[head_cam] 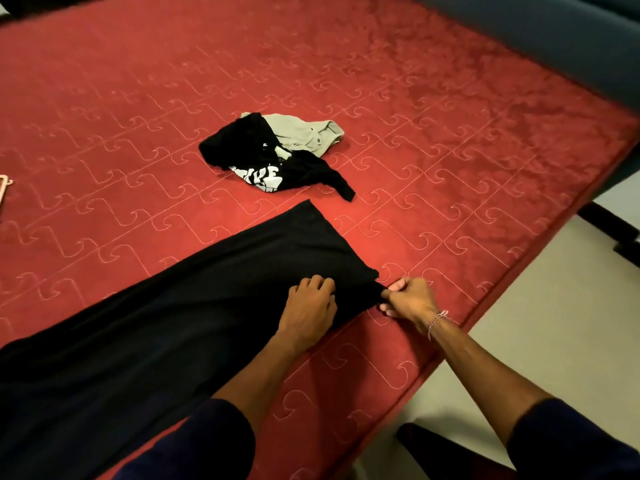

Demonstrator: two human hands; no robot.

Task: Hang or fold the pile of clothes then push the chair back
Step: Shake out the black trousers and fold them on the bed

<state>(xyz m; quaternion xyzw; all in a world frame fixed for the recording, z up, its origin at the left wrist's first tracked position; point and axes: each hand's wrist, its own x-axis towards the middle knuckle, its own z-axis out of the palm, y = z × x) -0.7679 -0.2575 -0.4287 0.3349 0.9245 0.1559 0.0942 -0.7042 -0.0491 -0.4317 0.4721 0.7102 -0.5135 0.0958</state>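
Left hand grips the black garment against the bed while right hand pinches its corner, pulling it taut for folding.

You've got a red quilted mattress filling most of the view, stitched in pale lines with a repeating hook-and-scroll pattern. A dark blue-grey padded surface, maybe a headboard or bed frame, runs along its far right edge. Pale floor shows to the right of the mattress. On it at the right edge sits a black base or leg. A small pinkish object pokes in at the left edge, too cropped to identify.
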